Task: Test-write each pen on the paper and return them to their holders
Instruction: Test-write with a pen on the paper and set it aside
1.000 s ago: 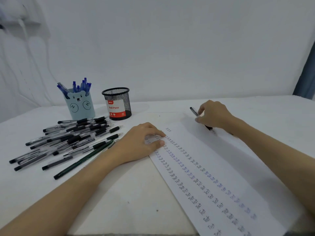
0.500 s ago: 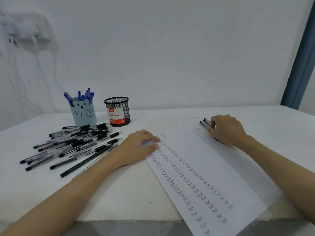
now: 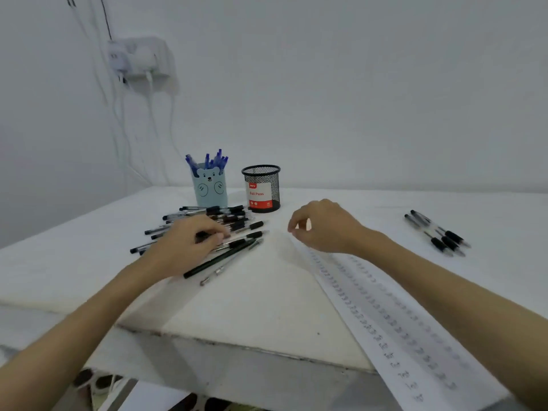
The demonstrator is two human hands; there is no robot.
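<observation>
Pens, paper, two hands at white table

Left hand (image 3: 189,244): palm down on the pile of black pens (image 3: 225,223) near the table's left edge, forearm reaching in from the near-left corner; fingers curled onto the pens, whether gripping one cannot be told.

Right hand (image 3: 323,225): raised just above the far end of the paper (image 3: 385,315), wrist bent, fingers loosely curled, thumb and forefinger close together, nothing held.

Paper: long sheet with rows of test marks, running from mid-table past the near edge.

Three black pens (image 3: 439,232): side by side near the right edge, well apart from both hands.

Bear-faced blue holder (image 3: 210,188): toward the far edge, blue pens (image 3: 212,160) upright inside.

Black mesh holder (image 3: 261,188): just right of it, red-and-white label.
</observation>
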